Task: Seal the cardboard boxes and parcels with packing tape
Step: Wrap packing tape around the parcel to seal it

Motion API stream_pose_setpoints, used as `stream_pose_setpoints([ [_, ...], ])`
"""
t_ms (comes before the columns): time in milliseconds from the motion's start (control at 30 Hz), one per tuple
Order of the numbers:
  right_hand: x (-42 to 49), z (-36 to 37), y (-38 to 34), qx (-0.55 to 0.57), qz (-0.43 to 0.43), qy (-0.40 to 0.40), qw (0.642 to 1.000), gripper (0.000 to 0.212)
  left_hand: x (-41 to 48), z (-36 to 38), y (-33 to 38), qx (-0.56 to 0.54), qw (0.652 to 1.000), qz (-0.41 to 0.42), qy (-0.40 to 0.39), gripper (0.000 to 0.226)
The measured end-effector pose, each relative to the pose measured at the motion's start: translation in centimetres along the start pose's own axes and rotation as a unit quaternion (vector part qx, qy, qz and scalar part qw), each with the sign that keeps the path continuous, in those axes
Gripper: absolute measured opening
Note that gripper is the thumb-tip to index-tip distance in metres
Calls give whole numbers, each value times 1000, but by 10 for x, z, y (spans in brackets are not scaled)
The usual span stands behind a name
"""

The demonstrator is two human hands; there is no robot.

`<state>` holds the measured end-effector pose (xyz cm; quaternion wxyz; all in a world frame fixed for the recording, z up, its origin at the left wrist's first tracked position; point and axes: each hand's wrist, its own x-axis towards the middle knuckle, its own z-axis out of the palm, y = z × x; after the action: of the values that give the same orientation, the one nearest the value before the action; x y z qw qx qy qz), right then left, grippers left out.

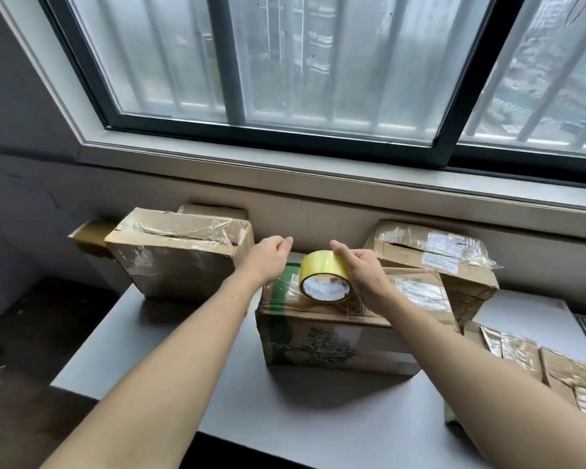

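A cardboard box (329,340) with a green tree print stands in the middle of the grey table (170,363), its top partly covered in clear tape. My right hand (359,269) grips a yellow roll of packing tape (322,277) just above the box top. My left hand (268,255) hovers to the left of the roll above the box's far left corner, fingers loosely curled. Whether it pinches a tape end I cannot tell.
A taped box (180,255) leans at the table's back left, with another box (92,238) behind it. A labelled taped box (437,262) sits at the back right. Several taped parcels (535,360) lie at the right edge. A window sill runs behind.
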<state>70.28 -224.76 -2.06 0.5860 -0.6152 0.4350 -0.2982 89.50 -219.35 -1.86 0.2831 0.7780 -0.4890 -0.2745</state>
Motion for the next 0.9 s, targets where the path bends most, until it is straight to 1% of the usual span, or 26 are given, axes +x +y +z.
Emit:
stream_pose_setpoints([
  [100,2,2,3,9,-10,-11,1000,52,9,23,7,27,1000,2,0,46],
  [267,3,6,1,-5,-34,-23,999,53,15,49,1,142,988,19,48,52],
  [400,0,7,8,22,2,-21,1000,57,21,56,-10,208,975,10,80,59],
  [467,1,10,3,18,2,-13,1000,60,23,59,-10,225,970,1,88,62],
  [533,6,10,-7,-54,-34,-9,998,63,22,61,-9,256,963,-5,89,64],
  [600,11,-3,-20,-168,-67,-15,983,63,22,63,-8,283,954,2,102,65],
  [733,17,-60,-29,-368,-83,-10,926,59,21,65,-8,289,951,9,113,67],
  [767,17,-68,-29,-395,-91,-10,914,57,21,65,-7,289,951,8,112,67],
  [833,16,-71,-28,-411,-104,-14,906,55,22,64,-7,297,948,8,112,66],
  [900,16,-71,-24,-367,-113,-16,923,55,24,64,-7,301,948,6,101,63],
])
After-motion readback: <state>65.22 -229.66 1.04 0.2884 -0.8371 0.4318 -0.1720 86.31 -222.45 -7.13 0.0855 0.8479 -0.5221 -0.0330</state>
